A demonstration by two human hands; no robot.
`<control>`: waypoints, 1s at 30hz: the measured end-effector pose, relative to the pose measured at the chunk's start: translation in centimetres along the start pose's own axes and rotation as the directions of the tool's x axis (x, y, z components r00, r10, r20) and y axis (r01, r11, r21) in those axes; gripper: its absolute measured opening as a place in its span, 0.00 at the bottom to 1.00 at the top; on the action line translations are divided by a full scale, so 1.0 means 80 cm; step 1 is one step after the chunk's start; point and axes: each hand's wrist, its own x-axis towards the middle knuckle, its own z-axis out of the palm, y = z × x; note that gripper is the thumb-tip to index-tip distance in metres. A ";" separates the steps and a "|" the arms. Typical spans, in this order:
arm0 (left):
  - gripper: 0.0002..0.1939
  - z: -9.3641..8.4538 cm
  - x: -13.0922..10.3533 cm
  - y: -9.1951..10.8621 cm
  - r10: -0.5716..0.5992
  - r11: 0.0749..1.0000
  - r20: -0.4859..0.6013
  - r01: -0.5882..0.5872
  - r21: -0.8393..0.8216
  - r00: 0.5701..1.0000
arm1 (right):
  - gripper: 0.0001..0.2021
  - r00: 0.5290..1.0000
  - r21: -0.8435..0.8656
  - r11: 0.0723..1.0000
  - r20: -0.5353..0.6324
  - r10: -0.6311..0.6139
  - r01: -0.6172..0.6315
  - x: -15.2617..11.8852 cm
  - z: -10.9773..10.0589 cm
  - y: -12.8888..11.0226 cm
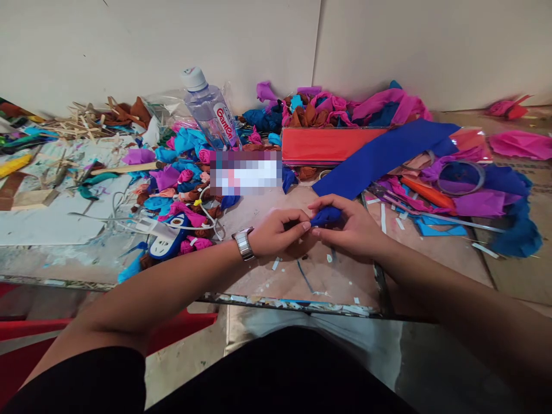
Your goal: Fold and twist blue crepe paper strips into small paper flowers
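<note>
A small rolled piece of dark blue crepe paper [326,216] is between my two hands over the table's front part. My left hand [282,231], with a metal watch on the wrist, pinches its left end between thumb and forefinger. Around its right side curve the fingers of my right hand [351,227], holding it from above and below. Just behind my right hand, a long flat blue crepe strip [388,150] slants up to the right across a red-orange packet [319,145]. Whether strip and rolled piece are joined, I cannot tell.
Many twisted paper pieces [187,146] lie left of centre, around a tilted water bottle [211,109]. A blue-and-white power strip [166,236] with a cable sits near the left forearm. Rightward are a tape roll [460,177], an orange-handled tool [426,192] and paper scraps.
</note>
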 end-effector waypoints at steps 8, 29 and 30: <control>0.22 -0.001 0.002 0.001 0.003 1.000 0.027 -0.003 0.009 1.000 | 0.19 0.999 -0.030 0.999 -0.015 -0.036 0.035 0.000 0.000 -0.005; 0.19 0.003 0.002 0.000 0.005 1.000 -0.089 -0.008 -0.029 0.996 | 0.30 0.993 0.242 0.967 -0.070 0.097 -0.077 0.001 0.001 -0.005; 0.19 0.003 0.002 0.000 0.007 0.999 -0.106 -0.012 -0.043 0.994 | 0.31 0.991 0.271 0.958 -0.069 0.117 -0.094 0.001 0.001 -0.006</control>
